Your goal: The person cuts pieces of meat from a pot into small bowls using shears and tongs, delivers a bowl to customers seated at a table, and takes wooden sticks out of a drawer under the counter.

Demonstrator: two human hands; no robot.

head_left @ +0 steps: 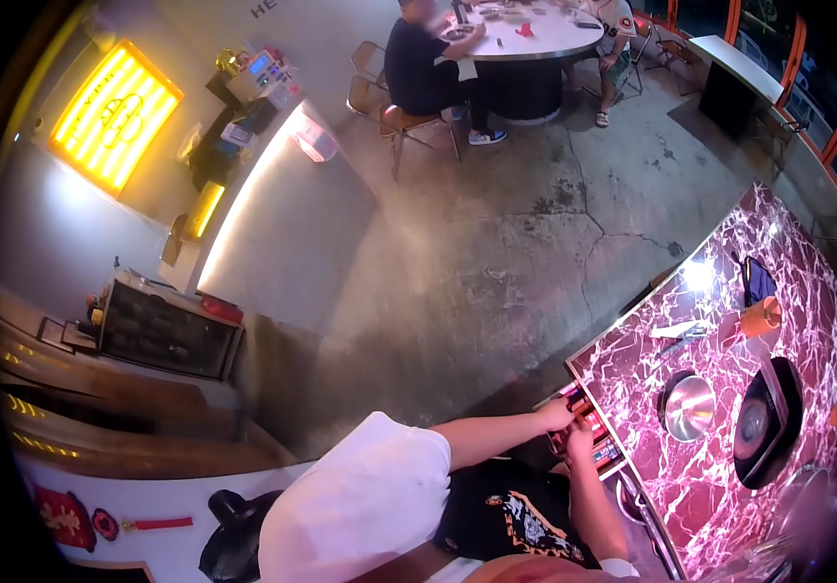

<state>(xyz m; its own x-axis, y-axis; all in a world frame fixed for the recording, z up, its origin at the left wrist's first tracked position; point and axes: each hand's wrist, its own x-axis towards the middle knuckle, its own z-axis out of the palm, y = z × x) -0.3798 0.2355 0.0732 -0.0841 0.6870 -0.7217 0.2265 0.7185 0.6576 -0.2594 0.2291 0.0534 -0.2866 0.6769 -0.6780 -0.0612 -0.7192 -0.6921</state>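
Both hands are at an open drawer [605, 449] under the edge of the marbled table. My left hand [556, 416] reaches in from the left with its fingers curled over the drawer's far part. Close beside it, my right hand [580, 442] is also closed, and the two hands almost touch. Red and dark small items lie in the drawer around them, too small to name. What the fingers hold is hidden. On the tabletop near the hands stands a round metal pot or bowl [690, 406].
The marbled table [632, 389] also carries a black burner [754, 428], an orange cup-like container [760, 317] and white paper-like pieces [681, 330]. A second drawer [647, 515] stands out nearer me. People sit at a round table [545, 37] farther off. A counter [292, 223] stands left.
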